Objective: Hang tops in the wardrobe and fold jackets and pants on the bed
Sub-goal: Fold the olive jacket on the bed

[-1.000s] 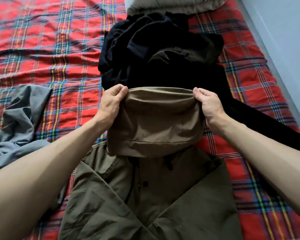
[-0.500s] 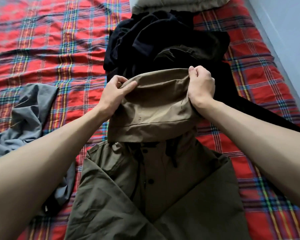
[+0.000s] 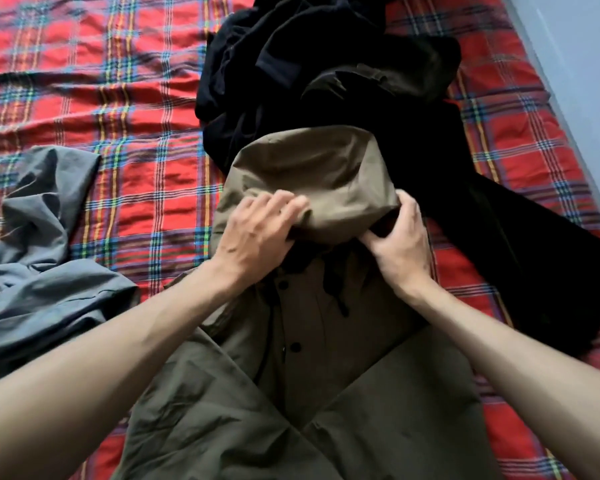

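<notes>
An olive-green hooded jacket (image 3: 326, 358) lies front-up on the red plaid bed (image 3: 101, 81), its sleeves folded across the body. Its tan hood (image 3: 312, 174) is bunched up at the collar. My left hand (image 3: 257, 230) grips the hood's left lower edge, fingers curled into the cloth. My right hand (image 3: 399, 240) holds the hood's right lower edge, thumb tucked under the fabric. Both hands sit close together above the black buttons and drawstrings.
A heap of black clothes (image 3: 326, 64) lies just beyond the hood, one dark piece trailing to the right (image 3: 534, 271). A crumpled grey garment (image 3: 39, 254) lies at the left. A pale wall (image 3: 586, 64) borders the bed's right side.
Both hands have come down toward me from the hood's top edge to its lower edge near the collar and moved closer together. The hood is now rounder and bunched.
</notes>
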Demonstrator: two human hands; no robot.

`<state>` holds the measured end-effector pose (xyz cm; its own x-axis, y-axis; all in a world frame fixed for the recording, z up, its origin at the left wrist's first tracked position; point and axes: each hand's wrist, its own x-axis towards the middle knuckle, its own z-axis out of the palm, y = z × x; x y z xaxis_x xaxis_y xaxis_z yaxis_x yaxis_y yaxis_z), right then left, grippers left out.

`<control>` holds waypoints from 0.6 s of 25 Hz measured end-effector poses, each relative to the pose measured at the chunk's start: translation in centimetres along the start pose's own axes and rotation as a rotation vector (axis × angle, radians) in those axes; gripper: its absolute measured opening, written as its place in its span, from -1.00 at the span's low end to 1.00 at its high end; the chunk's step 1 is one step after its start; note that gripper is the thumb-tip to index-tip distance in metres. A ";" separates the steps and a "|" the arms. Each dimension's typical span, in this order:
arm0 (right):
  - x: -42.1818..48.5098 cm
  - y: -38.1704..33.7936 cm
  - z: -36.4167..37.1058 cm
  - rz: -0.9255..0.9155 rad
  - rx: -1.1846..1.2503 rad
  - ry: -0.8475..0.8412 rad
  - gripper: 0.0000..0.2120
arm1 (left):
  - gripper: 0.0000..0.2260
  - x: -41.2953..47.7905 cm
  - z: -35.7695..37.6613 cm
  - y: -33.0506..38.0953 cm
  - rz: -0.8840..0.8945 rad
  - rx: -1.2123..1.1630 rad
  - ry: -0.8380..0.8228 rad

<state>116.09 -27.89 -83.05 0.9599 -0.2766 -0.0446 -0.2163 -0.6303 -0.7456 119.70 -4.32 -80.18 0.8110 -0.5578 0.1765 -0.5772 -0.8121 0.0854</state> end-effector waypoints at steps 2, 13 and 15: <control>1.3 -1.7 -0.1 -0.024 -0.015 0.113 -0.26 | -0.67 2.1 -1.7 0.4 -0.230 -0.146 0.123; 4.7 -11.0 -0.2 -0.453 -0.614 0.316 -0.79 | -0.65 4.5 -5.1 -0.5 -0.336 -0.219 0.097; 4.3 -10.4 -1.2 -0.362 -0.699 0.227 -0.71 | -0.63 4.1 -5.1 -0.9 -0.296 -0.179 0.099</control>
<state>122.21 -23.43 -74.69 0.9485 -0.0618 0.3107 -0.0328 -0.9947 -0.0977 123.06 -5.03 -74.52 0.9375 -0.2764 0.2114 -0.3332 -0.8882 0.3163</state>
